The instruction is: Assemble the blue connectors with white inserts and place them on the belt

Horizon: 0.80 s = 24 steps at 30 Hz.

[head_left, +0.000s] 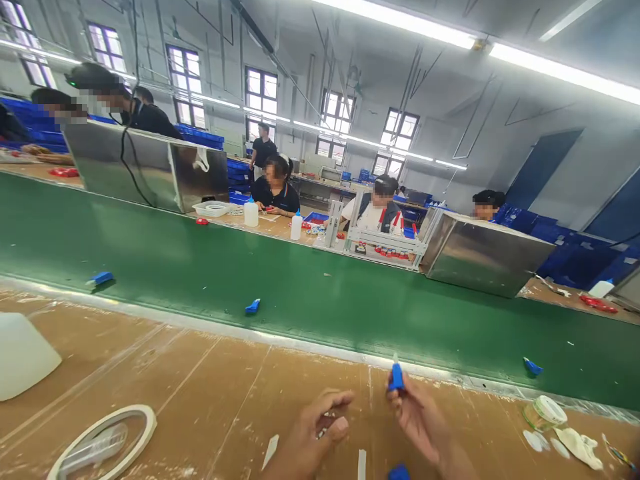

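My right hand [417,417] pinches a small blue plastic piece [397,377] with a clear, narrow tip pointing up, just above the near edge of the green belt. To its left is my left hand [320,430], its fingers curled toward the thumb. Small pale bits show between those fingers, too small to name. Below my hands, white strips [361,465] [271,451] lie on the brown tabletop [210,393]. Another blue piece [399,473] is partly cut off at the bottom edge, beside my right wrist.
Across the green belt [300,280] lie several blue pieces [253,307]. A tape-like ring [150,417] and a whitish container [25,357] are on the left. A jar [545,412] and crumpled white cloth [580,447] sit right. Co-workers sit beyond, near metal boxes [490,253].
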Tool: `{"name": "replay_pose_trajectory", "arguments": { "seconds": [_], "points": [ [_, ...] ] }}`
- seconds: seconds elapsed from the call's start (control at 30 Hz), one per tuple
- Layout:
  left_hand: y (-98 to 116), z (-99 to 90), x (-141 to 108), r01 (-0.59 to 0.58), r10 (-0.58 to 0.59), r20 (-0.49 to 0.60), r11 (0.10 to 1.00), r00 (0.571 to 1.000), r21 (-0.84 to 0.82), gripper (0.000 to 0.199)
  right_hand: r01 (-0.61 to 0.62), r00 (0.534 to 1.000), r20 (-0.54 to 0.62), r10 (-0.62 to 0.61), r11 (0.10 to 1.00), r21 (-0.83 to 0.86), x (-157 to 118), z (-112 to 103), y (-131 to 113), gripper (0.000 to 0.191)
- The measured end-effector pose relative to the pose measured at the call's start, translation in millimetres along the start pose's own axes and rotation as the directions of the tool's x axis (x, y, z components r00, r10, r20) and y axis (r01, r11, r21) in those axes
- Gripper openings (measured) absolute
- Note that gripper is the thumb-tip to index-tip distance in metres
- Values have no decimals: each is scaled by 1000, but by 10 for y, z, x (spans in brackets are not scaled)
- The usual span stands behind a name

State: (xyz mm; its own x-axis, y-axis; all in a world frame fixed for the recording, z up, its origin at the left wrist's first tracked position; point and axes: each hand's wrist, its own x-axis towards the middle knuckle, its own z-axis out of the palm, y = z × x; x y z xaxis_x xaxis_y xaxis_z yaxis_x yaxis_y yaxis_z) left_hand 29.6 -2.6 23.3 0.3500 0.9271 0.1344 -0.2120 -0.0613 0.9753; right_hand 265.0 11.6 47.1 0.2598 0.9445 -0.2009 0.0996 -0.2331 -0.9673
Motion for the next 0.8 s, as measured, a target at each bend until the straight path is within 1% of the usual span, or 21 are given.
{"name": "replay_pose_trajectory", "arguments": {
  "seconds": [0.03,0.07,0.1,0.13,0.17,0.2,0.23,0.27,0.33,0.4,0.43,0.5,0.53,0.57,0.6,0.63,0.67,0.7,0.8],
  "points": [
    [40,21,1,8,-3,84,998,996,-65,51,-38,995,93,28,993,116,-213,136,47,55],
    [80,38,-3,32,-10,171,991,985,-126,55,-187,957,278,83,909,372,-413,256,82,55],
    [118,51,-14,80,-32,253,980,967,-184,58,-348,887,450,100,785,512,-587,357,100,52],
    [147,60,-32,149,-67,322,960,944,-237,59,-445,837,538,101,698,561,-731,439,100,46],
    [167,65,-57,227,-112,368,931,923,-285,60,-506,805,586,91,619,600,-843,505,83,42],
    [174,69,-88,295,-157,389,898,908,-326,58,-544,785,612,92,576,610,-925,558,54,39],
    [170,73,-121,338,-190,386,868,902,-363,55,-559,780,618,99,556,615,-982,603,17,36],
    [157,78,-156,353,-205,369,848,906,-395,52,-566,778,618,108,548,617,-1021,641,-20,36],
    [112,91,-223,322,-198,304,838,932,-441,47,-567,783,607,132,553,611,-1069,700,-63,38],
    [67,102,-280,305,-196,268,832,943,-464,47,-544,806,570,161,583,604,-1104,727,-21,44],
    [50,101,-301,311,-208,257,821,944,-479,48,-513,825,540,169,625,589,-1121,723,42,46],
    [32,79,-324,305,-242,186,791,952,-530,45,-380,878,459,135,780,498,-1158,680,247,53],
    [29,57,-325,290,-262,132,774,956,-562,42,-267,903,423,80,875,404,-1177,647,377,53],
    [29,30,-321,272,-283,76,760,956,-590,40,-115,922,386,-1,955,275,-1195,611,512,52],
    [30,-1,-313,259,-305,29,750,952,-609,39,23,931,358,-67,992,126,-1213,579,642,50],
    [31,-30,-303,258,-326,4,742,945,-619,39,103,921,377,-99,995,11,-1230,555,757,44],
    [31,-55,-294,271,-344,3,733,939,-625,40,167,912,386,-139,985,-42,-1245,543,849,39],
    [28,-73,-287,287,-359,13,724,933,-627,41,229,894,413,-175,970,-85,-1258,544,913,36],
    [3,-86,-283,316,-379,40,702,924,-638,41,383,824,500,-267,913,-143,-1277,603,953,30]
  ]
}}
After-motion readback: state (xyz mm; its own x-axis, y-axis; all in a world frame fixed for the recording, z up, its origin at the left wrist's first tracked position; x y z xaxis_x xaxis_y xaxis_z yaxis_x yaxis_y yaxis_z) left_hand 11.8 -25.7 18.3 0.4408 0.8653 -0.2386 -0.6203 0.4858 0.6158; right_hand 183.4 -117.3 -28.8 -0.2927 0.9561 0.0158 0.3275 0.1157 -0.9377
